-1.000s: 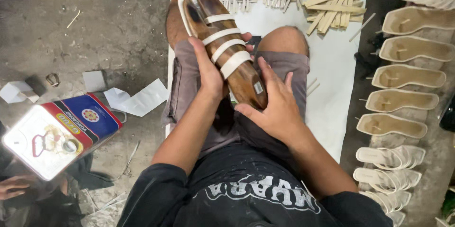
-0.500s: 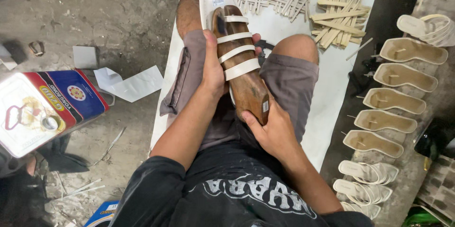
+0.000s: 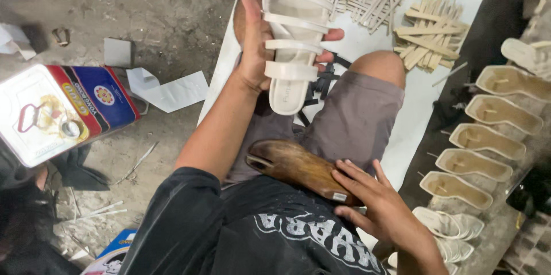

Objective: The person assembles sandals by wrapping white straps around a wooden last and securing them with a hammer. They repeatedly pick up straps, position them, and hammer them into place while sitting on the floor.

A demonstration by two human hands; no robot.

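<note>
Left hand (image 3: 255, 51) closed around a cream strappy sandal (image 3: 294, 34), thumb on one side, fingertips (image 3: 333, 35) curling over the other edge, sandal held sole-away above the lap; right hand (image 3: 376, 200) spread, fingers flat on a brown wooden shoe last (image 3: 298, 166) lying across the grey shorts; pale sticks (image 3: 427, 31) on white sheet (image 3: 419, 108) beyond; row of beige soles (image 3: 482, 154) at right; printed tin (image 3: 63, 108) on floor at left

A flat rectangular tin (image 3: 63, 111) lies on the ground, its lid white and its side red, blue and yellow with a round emblem. Near it, at the bottom edge, shows a blue-and-white package corner (image 3: 115, 249). Right of the tin, well apart, a small white label (image 3: 340, 197) sits on the wooden shoe last (image 3: 298, 169).
</note>
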